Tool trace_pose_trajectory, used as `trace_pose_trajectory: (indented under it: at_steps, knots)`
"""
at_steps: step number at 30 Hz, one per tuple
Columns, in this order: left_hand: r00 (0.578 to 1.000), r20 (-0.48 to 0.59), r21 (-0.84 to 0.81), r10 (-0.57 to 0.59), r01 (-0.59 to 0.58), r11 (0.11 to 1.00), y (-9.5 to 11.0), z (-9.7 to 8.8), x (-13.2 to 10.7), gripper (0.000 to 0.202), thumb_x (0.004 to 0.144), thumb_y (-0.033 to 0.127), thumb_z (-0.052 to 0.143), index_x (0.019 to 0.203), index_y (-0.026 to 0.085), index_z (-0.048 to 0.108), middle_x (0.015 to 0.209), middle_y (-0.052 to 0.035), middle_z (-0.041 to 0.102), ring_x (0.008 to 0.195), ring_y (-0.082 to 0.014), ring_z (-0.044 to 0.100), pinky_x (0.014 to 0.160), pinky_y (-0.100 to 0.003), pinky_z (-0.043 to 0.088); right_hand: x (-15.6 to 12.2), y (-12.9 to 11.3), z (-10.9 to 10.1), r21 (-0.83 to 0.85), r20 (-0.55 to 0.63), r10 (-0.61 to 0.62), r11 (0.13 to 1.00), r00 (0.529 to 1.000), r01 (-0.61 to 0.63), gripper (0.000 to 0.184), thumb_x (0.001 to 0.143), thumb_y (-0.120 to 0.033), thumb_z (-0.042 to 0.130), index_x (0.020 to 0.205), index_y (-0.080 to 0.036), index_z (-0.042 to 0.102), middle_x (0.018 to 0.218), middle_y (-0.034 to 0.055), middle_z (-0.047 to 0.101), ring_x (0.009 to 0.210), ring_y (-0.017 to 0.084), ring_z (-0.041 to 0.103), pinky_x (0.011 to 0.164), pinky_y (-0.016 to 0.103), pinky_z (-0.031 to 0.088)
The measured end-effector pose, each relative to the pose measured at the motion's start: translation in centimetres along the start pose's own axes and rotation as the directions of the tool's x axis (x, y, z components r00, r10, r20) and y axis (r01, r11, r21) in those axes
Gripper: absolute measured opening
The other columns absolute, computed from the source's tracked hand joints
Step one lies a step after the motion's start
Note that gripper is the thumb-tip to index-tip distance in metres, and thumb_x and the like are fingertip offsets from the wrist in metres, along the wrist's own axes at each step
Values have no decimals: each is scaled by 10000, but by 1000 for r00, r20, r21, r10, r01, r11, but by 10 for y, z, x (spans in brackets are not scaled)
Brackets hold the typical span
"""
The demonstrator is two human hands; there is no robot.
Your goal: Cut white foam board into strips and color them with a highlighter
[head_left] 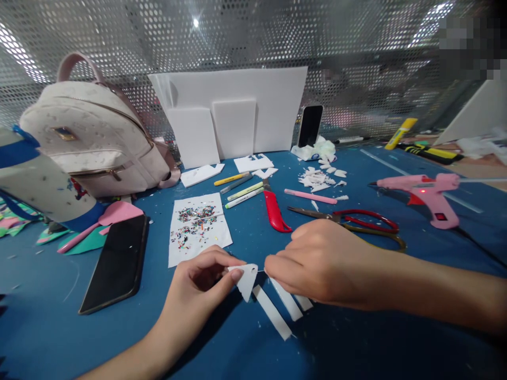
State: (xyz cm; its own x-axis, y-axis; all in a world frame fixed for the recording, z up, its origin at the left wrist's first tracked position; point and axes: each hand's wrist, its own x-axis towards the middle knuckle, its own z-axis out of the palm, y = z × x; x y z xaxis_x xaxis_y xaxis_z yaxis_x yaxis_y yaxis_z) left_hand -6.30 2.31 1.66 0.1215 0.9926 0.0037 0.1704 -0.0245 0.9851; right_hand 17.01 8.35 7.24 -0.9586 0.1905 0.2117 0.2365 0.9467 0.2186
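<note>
My left hand [198,285] pinches a small white foam cut-out [246,279] with a jagged lower edge, holding it just above the blue table. My right hand [320,261] is closed in a pinch right beside that piece, fingertips meeting its right edge; what they grip is too small to make out. Three white foam strips [277,311] lie on the table under and in front of both hands.
Scissors [356,220], a red utility knife [275,211], pens [243,192] and foam scraps [319,178] lie behind the hands. A pink glue gun [430,195] stands at right, a black phone [116,261] and a confetti sheet [197,227] at left, a backpack [91,137] beyond.
</note>
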Motion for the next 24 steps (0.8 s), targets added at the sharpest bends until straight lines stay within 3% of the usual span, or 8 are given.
trace_pose_trajectory:
  at_steps: [9,24]
  knots:
    - [999,-33,17,22,-21,1000,1,0,1,144,861,362,699,835,235,762,804,-14,687,741,-129,607,667,-217,450,-3,2,-4,22,-5,11,1000,1000,-11,189,896,-150,543,775,-228,421,547,-67,496,476,137,297,522,314,147]
    - [1000,-29,10,10,-9,1000,2,0,1,135,863,360,700,858,240,760,818,-11,688,766,-131,608,679,-211,449,-2,2,-1,-6,17,10,1000,1000,-10,183,864,-110,536,764,-225,433,533,-60,479,470,139,289,520,311,149]
